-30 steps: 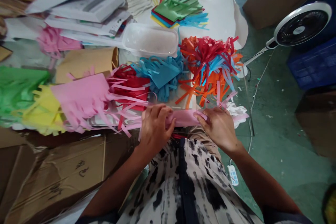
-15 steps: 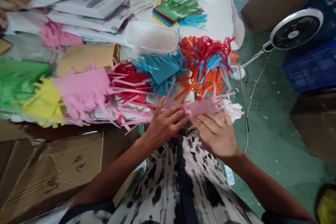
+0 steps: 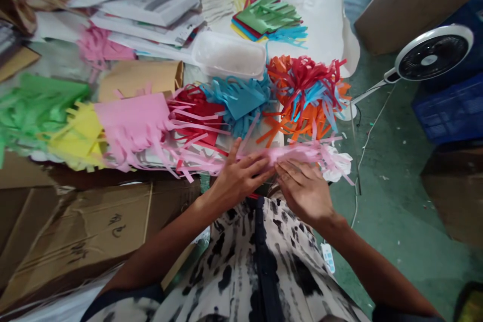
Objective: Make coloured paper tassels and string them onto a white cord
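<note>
Flattening, apparently: left hand (image 3: 241,177), one finger splayed; right hand (image 3: 305,187), fingers together; pink fringed paper (image 3: 292,152) under both, one o'clock from the hands; next move likely wants even pressure; blue fringe (image 3: 246,104), eleven o'clock; fan (image 3: 429,60), two o'clock

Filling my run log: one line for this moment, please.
left hand: on pink fringe; right hand: on pink fringe; beyond: blue fringe
</note>
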`<state>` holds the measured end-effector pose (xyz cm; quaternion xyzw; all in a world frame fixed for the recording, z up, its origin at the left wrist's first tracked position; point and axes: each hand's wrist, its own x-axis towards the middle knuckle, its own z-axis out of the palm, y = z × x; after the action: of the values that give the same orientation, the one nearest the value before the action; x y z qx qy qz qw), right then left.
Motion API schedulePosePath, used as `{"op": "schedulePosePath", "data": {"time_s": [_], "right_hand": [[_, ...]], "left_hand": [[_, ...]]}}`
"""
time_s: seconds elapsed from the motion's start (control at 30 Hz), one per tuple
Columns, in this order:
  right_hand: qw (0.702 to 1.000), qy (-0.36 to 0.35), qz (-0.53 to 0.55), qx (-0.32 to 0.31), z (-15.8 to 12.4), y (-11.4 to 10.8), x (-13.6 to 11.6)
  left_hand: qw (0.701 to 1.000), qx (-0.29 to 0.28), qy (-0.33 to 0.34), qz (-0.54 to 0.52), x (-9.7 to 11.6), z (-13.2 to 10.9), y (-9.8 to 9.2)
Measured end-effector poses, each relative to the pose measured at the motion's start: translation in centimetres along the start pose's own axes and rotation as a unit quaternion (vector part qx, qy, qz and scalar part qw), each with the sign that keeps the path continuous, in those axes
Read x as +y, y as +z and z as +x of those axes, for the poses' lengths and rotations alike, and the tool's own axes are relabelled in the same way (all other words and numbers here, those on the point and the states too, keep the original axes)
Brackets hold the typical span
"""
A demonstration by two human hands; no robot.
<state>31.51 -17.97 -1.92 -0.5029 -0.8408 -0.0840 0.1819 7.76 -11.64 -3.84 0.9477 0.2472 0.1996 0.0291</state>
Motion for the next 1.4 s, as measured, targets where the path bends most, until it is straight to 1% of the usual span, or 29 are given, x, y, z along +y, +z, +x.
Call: {"op": "schedulePosePath", "data": {"time_s": [0.07,0.13,0.2,0.27,0.3,0.37,0.43,0.47,0.5,0.53,0.6,0.63,0.7,0.73,0.77,0.83,0.93,1.03,1.13,1.2,1.3,1.4], "right_hand": [[1.0,-0.001,0.001,-0.018,-0.2,1.4,-0.5],[1.0,-0.001,0.007,-0.023,-0.6,2.1,-0.3],[1.0,0.003,0.015,-0.023,-0.8,2.2,0.2],[0.999,0.009,0.021,-0.024,-0.9,2.1,0.4],[0.999,0.012,0.023,-0.026,-0.9,2.0,0.4],[0.999,0.017,0.027,-0.028,-0.8,2.0,0.2],[0.999,0.02,0.029,-0.029,-0.6,2.1,0.0],[0.999,0.02,0.028,-0.029,-0.5,2.1,-0.2],[0.999,0.02,0.027,-0.029,-0.4,2.0,-0.2],[0.999,0.018,0.025,-0.03,-0.2,2.0,-0.3],[0.999,0.015,0.021,-0.038,0.0,1.8,-0.3],[0.999,0.015,0.021,-0.043,0.1,1.7,-0.2],[0.998,0.019,0.031,-0.051,0.2,1.4,0.0],[0.997,0.022,0.042,-0.054,0.2,1.3,0.2],[0.997,0.025,0.053,-0.055,0.2,1.3,0.4],[0.995,0.03,0.07,-0.06,0.1,1.2,0.7],[0.995,0.033,0.069,-0.063,0.0,1.1,0.9],[0.996,0.029,0.055,-0.057,-0.1,0.9,0.5],[0.997,0.019,0.051,-0.057,-0.4,0.8,0.0],[0.997,0.016,0.05,-0.059,-0.6,0.8,-0.3],[0.997,0.015,0.052,-0.047,-0.8,1.1,-0.2],[0.996,0.02,0.075,-0.036,-0.9,1.5,0.3]], "left_hand": [[1.0,0.005,-0.003,-0.002,-0.2,-0.7,0.0],[1.0,0.017,-0.01,-0.01,-0.7,-2.1,-0.4],[0.999,0.037,-0.022,-0.021,-1.6,-4.0,-1.3],[0.997,0.059,-0.045,-0.032,-2.6,-6.2,-2.8],[0.995,0.068,-0.067,-0.036,-3.1,-7.3,-3.7],[0.983,0.105,-0.15,-0.019,-3.5,-8.7,-5.3],[0.957,0.166,-0.234,0.036,-3.0,-8.9,-6.4],[0.949,0.188,-0.247,0.06,-2.5,-8.4,-6.6],[0.95,0.196,-0.234,0.071,-1.8,-7.6,-6.6],[0.961,0.184,-0.198,0.065,-1.1,-6.5,-6.2],[0.988,0.118,-0.1,0.007,0.3,-3.9,-4.8],[0.994,0.088,-0.067,-0.012,0.8,-2.6,-3.9],[0.996,0.06,-0.058,-0.027,1.3,-0.8,-1.8],[0.996,0.052,-0.06,-0.03,1.3,-0.4,-0.8],[0.996,0.049,-0.062,-0.031,1.2,-0.4,0.0],[0.997,0.05,-0.055,-0.027,0.7,-1.2,1.3],[0.997,0.057,-0.033,-0.027,0.0,-3.1,2.0],[0.996,0.075,-0.018,-0.034,-0.2,-4.3,2.1],[0.994,0.098,-0.012,-0.037,-0.1,-4.6,2.0],[0.994,0.101,-0.017,-0.044,-0.1,-4.8,2.0],[0.993,0.096,-0.039,-0.057,-0.2,-4.8,1.8],[0.99,0.095,-0.086,-0.055,-0.4,-4.3,1.1]]}}
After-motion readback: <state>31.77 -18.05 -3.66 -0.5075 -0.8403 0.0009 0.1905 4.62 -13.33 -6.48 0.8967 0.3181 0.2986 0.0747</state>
